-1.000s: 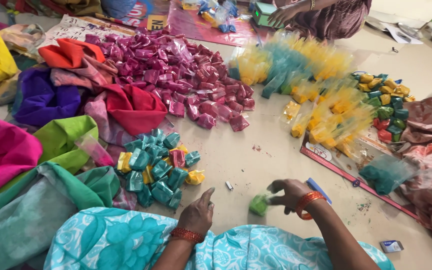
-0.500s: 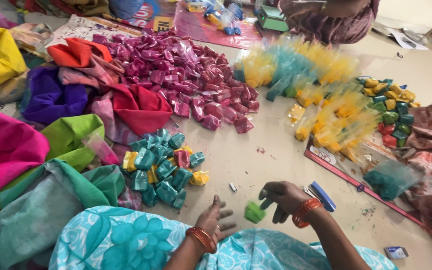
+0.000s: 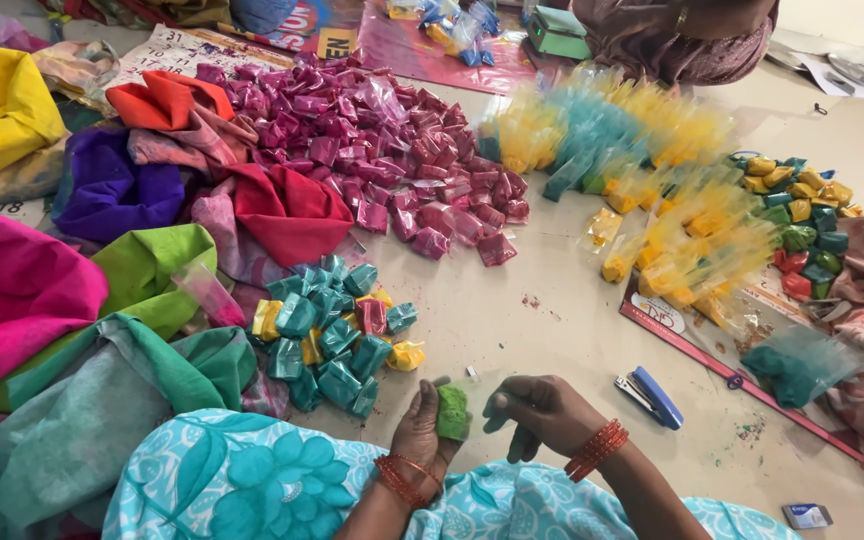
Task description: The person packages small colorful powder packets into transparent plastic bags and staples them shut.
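Left hand [image 3: 420, 432]: fingers curled around a small green packet [image 3: 451, 412], which sits upright against the palm, low in the head view. Right hand [image 3: 544, 411]: just beside the left, fingertips pinched together at the packet's clear plastic top; red bangles [image 3: 597, 450] on the wrist. Blue stapler [image 3: 649, 396]: on the floor [image 3: 542, 330], near the right hand on its outer side. Pile of teal, yellow and pink packets [image 3: 333, 335]: just ahead of the left hand. Heap of magenta packets [image 3: 382, 150]: well beyond both hands. Yellow and teal clear bags [image 3: 642, 180]: far ahead of the right hand. Folded coloured cloths [image 3: 102, 270]: outward of the left hand.
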